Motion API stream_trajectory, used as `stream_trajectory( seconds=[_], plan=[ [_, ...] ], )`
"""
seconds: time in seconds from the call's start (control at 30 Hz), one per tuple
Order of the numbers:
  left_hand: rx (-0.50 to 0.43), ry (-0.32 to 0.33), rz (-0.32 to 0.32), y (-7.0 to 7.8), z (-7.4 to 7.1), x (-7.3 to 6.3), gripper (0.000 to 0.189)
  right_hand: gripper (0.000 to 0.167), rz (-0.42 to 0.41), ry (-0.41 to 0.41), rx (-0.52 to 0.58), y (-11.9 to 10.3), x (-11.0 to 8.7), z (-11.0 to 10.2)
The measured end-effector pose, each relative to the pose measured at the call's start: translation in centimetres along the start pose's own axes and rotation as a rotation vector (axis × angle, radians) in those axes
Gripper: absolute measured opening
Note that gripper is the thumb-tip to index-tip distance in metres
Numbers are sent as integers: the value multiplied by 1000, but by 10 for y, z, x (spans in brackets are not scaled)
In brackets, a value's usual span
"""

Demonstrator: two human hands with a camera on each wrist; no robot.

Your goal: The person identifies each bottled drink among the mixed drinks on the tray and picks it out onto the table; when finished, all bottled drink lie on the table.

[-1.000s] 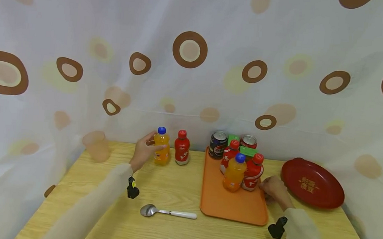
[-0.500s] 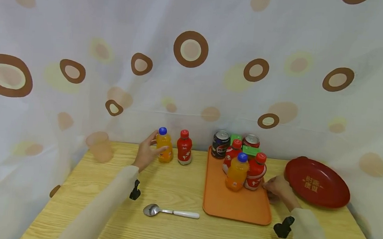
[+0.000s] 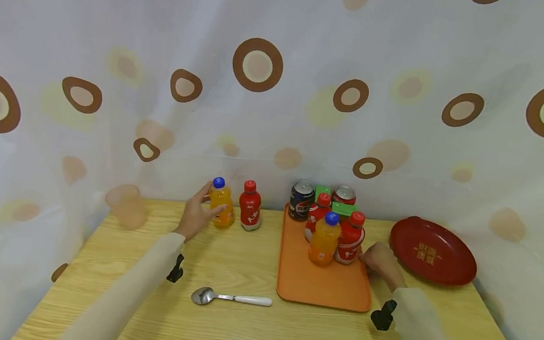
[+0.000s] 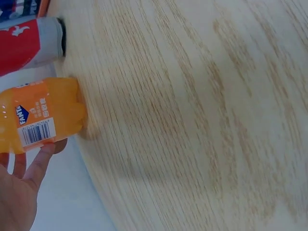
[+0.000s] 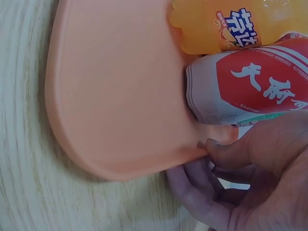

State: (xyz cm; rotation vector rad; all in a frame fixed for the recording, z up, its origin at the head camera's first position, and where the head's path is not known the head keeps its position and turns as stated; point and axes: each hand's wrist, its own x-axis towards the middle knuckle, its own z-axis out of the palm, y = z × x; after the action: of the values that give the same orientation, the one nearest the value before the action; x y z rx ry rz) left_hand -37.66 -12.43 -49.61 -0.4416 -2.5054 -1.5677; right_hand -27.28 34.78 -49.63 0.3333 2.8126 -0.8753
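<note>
An orange soda bottle point(image 3: 222, 207) with a blue cap stands upright on the table. My left hand point(image 3: 196, 216) holds it from the left, thumb in front and fingers behind; fingertips touch its label side in the left wrist view. Just right of it is a red bottle point(image 3: 250, 207). At the right, my right hand point(image 3: 381, 260) pinches the orange tray's point(image 3: 325, 288) right edge, thumb on the rim point(image 5: 139, 166) and fingers beneath. On the tray, close to that hand, stand another red bottle point(image 3: 350, 240) and another orange soda bottle point(image 3: 324, 242).
Farther back on the tray are a dark can point(image 3: 301, 200), a red-topped can point(image 3: 344, 194), green boxes point(image 3: 343, 210) and a red bottle point(image 3: 314, 220). A red oval platter point(image 3: 432, 254) lies right, a spoon point(image 3: 231, 297) in front, a translucent cup point(image 3: 126, 207) left.
The left hand's orange soda bottle has shifted slightly back, level with the red bottle beside it. The right hand stays on the tray edge. The head view has swung a little.
</note>
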Motion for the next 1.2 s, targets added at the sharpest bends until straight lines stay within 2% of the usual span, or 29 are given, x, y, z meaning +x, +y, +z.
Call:
stream_trajectory(
  seconds=[0.2, 0.37, 0.43, 0.6, 0.7, 0.9, 1.1, 1.2],
  plan=[
    [-10, -31, -39, 5, -4, -1, 86, 46, 22, -10, 51, -1, -1, 4],
    [44, -24, -73, 13, -11, -7, 83, 44, -34, -1, 74, -6, -4, 8],
    [68, -41, -81, 16, -13, -7, 82, 43, -45, 11, 62, -7, -4, 8],
    [102, -122, -104, 24, -18, -7, 82, 33, 14, -20, 102, -5, -6, 4],
    [86, -122, -98, 30, -19, -8, 82, 30, 16, -25, 106, -1, -7, 1],
    [27, -33, -7, 41, -28, -12, 71, 39, -10, 7, 23, -2, -3, 4],
    [7, 69, 128, 49, -28, -9, 55, 38, -47, 4, 15, -3, -4, 5],
    [10, 123, 169, 55, -26, -7, 50, 37, -57, 10, 15, -2, -5, 4]
  ],
)
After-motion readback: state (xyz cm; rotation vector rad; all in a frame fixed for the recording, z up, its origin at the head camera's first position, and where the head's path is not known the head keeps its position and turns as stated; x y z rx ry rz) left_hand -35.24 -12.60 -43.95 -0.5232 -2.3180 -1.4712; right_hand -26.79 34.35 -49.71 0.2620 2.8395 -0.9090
